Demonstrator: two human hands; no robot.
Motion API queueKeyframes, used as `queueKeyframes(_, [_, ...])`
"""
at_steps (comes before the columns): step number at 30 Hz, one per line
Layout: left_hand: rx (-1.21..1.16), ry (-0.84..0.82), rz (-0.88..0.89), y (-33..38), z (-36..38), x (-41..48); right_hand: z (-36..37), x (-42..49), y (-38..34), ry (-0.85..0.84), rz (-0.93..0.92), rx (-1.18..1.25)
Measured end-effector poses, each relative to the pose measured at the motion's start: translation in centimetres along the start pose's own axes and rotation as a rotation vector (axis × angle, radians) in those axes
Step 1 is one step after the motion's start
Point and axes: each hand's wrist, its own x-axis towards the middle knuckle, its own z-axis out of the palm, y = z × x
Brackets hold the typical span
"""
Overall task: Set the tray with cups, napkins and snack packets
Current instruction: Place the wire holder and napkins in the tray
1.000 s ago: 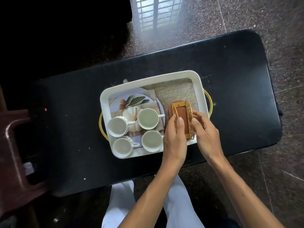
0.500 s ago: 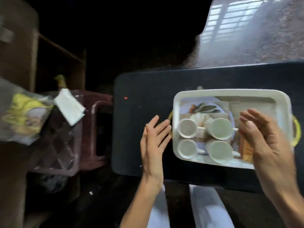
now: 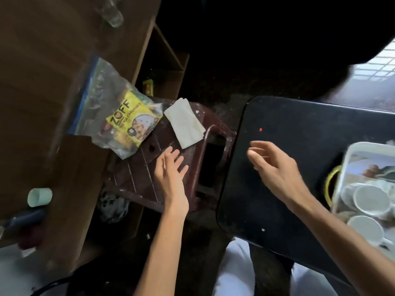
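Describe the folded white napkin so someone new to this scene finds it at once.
Left of the black table stands a dark brown plastic stool. On its far corner, beyond the left hand, lies the folded white paper napkin. Unlike the neighbouring clear bag holding a yellow snack packet, it is plain and flat.

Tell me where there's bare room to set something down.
The table is bare between its left edge and the tray. The stool is bare on this side of the napkins and snack bag. The tray is crowded with cups.
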Motion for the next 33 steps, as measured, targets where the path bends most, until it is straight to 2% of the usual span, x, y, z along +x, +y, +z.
queueKeyframes(6, [-0.04,-0.019,-0.136,1.0,0.0,7.2,10.1,7.1,-3.6,-0.021,-0.011,-0.115])
queueKeyframes(9, [0.002,-0.054,-0.128,1.2,0.6,9.1,12.8,9.5,-4.1,-0.01,0.022,-0.194])
queueKeyframes(12, [0.023,-0.103,-0.135,1.1,0.7,10.3,14.4,10.8,-3.4,-0.027,0.095,-0.166])
queueKeyframes(19, [0.012,-0.164,-0.159,0.5,0.2,11.5,15.6,12.0,-2.3,0.065,0.145,-0.093])
queueKeyframes(26, [0.053,-0.223,-0.141,0.1,0.2,11.5,16.0,12.0,-3.2,0.016,0.194,0.005])
queueKeyframes(33, [0.003,-0.278,-0.149,-0.2,1.1,10.2,12.5,8.5,-3.0,-0.091,0.24,0.377])
